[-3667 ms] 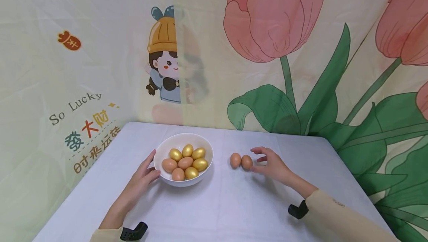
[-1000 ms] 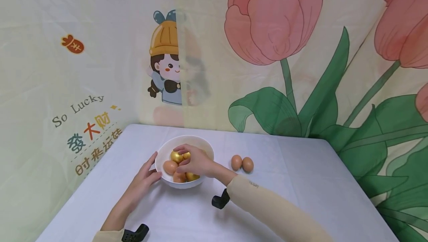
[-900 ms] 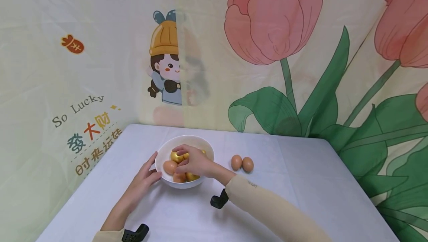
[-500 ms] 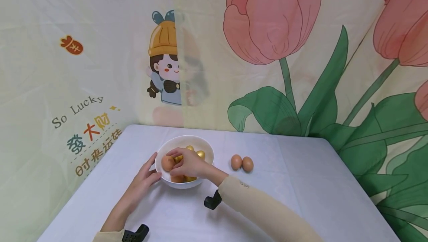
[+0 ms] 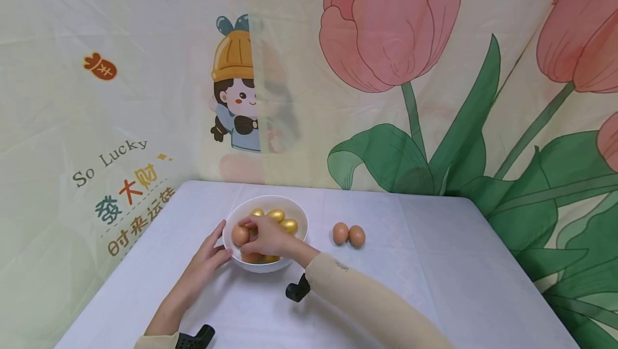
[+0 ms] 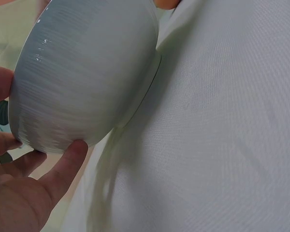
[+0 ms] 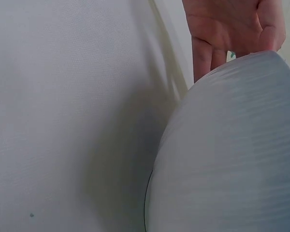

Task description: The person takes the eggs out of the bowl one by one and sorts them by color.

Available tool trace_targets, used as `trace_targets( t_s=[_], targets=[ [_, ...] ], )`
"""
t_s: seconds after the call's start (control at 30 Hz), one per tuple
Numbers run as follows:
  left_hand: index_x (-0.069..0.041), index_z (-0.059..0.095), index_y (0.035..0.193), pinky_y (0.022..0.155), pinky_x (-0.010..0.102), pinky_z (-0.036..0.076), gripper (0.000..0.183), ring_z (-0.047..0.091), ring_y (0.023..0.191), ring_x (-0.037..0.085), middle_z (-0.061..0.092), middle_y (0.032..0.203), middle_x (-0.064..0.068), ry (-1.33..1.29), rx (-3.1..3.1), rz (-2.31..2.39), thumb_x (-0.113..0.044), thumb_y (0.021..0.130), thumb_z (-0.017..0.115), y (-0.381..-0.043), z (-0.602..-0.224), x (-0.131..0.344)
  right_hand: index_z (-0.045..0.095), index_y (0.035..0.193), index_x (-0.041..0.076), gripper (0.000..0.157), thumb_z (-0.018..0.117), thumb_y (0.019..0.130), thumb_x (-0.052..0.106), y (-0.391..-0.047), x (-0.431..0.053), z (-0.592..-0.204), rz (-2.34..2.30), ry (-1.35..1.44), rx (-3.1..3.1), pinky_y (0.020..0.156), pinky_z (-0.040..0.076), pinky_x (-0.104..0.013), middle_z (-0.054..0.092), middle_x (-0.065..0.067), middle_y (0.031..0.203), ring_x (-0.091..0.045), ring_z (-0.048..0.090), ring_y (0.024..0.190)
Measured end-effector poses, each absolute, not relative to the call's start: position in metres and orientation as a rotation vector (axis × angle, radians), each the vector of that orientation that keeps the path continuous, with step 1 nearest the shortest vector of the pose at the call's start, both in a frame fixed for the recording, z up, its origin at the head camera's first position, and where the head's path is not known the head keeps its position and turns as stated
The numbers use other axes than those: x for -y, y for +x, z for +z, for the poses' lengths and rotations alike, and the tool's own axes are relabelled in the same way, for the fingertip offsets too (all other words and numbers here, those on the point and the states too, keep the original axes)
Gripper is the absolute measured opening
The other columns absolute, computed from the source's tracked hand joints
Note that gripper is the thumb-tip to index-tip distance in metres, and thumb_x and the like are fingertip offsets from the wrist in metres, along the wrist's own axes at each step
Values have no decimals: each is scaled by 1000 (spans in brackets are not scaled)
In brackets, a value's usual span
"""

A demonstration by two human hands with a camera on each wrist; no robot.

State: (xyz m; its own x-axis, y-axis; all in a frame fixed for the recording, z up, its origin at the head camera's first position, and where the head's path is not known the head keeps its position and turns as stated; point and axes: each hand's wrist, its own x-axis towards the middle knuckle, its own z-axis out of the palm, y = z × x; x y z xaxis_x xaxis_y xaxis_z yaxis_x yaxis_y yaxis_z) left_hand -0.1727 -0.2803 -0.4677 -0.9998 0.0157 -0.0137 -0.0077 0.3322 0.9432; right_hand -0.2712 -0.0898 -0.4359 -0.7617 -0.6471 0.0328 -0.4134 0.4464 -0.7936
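A white bowl [image 5: 260,267] holds several brown and gold eggs. My left hand [image 5: 205,258] rests against the bowl's left side, fingers and thumb spread on its outer wall, as the left wrist view also shows. Inside the bowl, my right hand [image 5: 267,237] reaches over the eggs, its fingertips and thumb at the upper and lower edges of a brown egg [image 5: 240,235] by the left wall. Gold eggs show behind and beside this hand, among them a gold egg [image 5: 289,225]. Other eggs are hidden under it. In the right wrist view the bowl's wall covers the fingertips.
Two brown eggs [image 5: 348,235] lie side by side on the white tablecloth [image 5: 410,274], right of the bowl. A printed curtain [image 5: 299,140] hangs behind the table's back edge.
My right hand has gone from the two eggs on the table into the bowl, then moved slightly left. The brown egg at its fingertips shifted left and other eggs changed places. My left hand stays put.
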Motion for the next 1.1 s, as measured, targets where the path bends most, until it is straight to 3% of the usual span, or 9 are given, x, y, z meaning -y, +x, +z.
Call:
trace_targets(
  t_s=[0.47, 0.77, 1.1],
  targets=[
    [-20, 9, 173, 120, 56, 45, 78, 41, 150, 46, 8, 178, 16, 9, -2549, 1813, -25, 110, 54, -171, -467, 279, 66, 143, 18, 62, 89, 86, 22, -273, 97, -441, -1271, -838, -2472, 83, 56, -16, 70, 0, 128, -4, 66, 92],
    [-21, 9, 173, 119, 51, 47, 78, 42, 150, 45, 8, 177, 17, 12, -2557, 1800, -24, 110, 54, -171, -465, 280, 67, 140, 23, 56, 88, 88, 25, -274, 98, -444, -1307, -789, -2457, 84, 60, -20, 71, 4, 127, -5, 66, 93],
    [-21, 8, 173, 120, 55, 45, 77, 41, 150, 46, 7, 177, 19, 9, -2554, 1794, -25, 111, 52, -171, -466, 280, 70, 134, 24, 47, 86, 90, 26, -275, 100, -445, -1267, -809, -2513, 89, 59, -20, 72, 5, 127, -12, 68, 112]
  ],
)
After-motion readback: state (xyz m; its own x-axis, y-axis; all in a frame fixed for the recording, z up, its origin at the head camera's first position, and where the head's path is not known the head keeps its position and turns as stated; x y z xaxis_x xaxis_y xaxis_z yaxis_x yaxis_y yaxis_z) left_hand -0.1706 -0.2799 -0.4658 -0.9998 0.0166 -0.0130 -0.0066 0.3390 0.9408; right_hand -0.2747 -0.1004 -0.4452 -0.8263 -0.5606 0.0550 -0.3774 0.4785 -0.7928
